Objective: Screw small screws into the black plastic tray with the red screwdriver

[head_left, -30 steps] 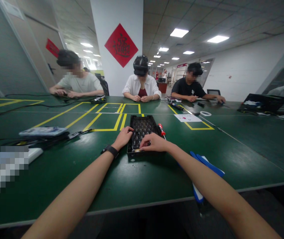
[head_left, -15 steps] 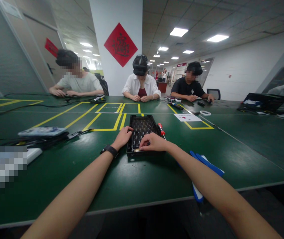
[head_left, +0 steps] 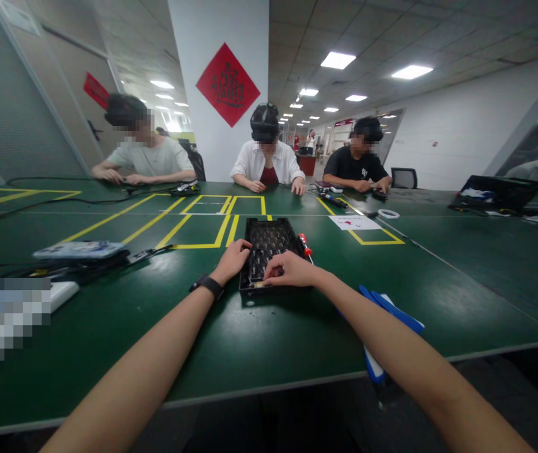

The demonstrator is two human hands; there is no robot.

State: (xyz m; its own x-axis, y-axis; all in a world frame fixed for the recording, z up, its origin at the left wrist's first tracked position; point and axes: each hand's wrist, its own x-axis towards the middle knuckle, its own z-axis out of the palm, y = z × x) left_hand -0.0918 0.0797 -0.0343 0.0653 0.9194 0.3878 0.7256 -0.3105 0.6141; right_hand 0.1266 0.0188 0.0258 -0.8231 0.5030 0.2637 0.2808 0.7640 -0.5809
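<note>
A black plastic case (head_left: 269, 291), open at the top with rows of small round hollows inside, lies lengthwise in front of me on the green table. My left hand (head_left: 232, 259) grips its left rim, fingertips over the edge. At the near end of the case, my right hand (head_left: 292, 269) is closed in a pinch, reaching in from the right. A small yellowish piece (head_left: 260, 284) shows just below those fingertips; whether they hold it or something else is hidden. Against the right side of the case lies a red-handled screwdriver (head_left: 303, 243).
Blue-and-white gloves (head_left: 391, 308) lie near the front edge on the right. Beyond are a white paper sheet (head_left: 354, 223) and a tape roll (head_left: 389, 214). A flat light-blue device (head_left: 80, 250) sits on cables at left. Several people sit across the table.
Both my hands and the case stay nearly still. Across the table, the middle person's hand has moved outward onto the tabletop, and the right-hand person's hands have come closer together.
</note>
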